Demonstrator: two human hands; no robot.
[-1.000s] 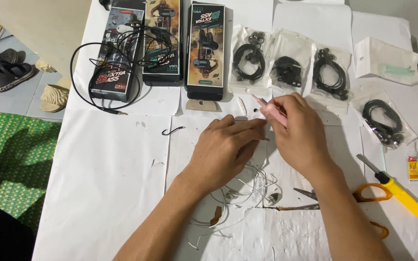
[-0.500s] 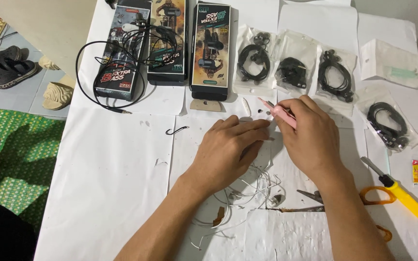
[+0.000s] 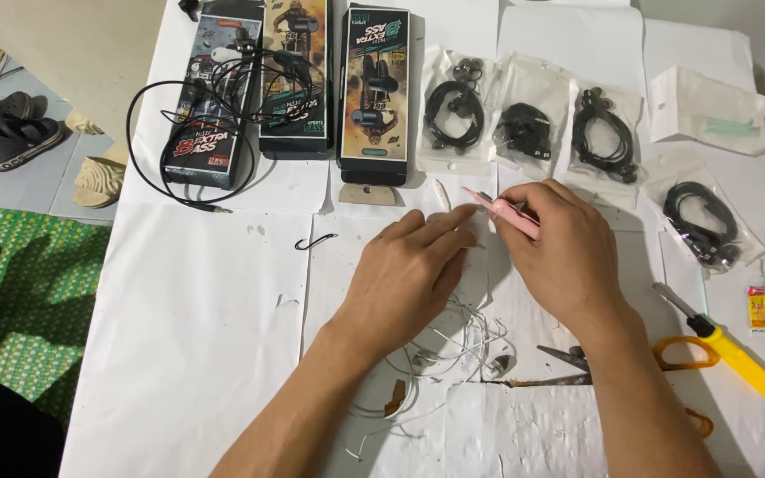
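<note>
Right hand (image 3: 568,257) clenched around pink tweezers (image 3: 505,212); left hand (image 3: 409,270) flat, fingers loose, beside the tips.

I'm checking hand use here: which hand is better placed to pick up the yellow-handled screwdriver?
Probably the left hand: it lies open and free, though farther away. The right hand is nearer the yellow-handled screwdriver, but its fingers grip a slim pink tool.
</note>
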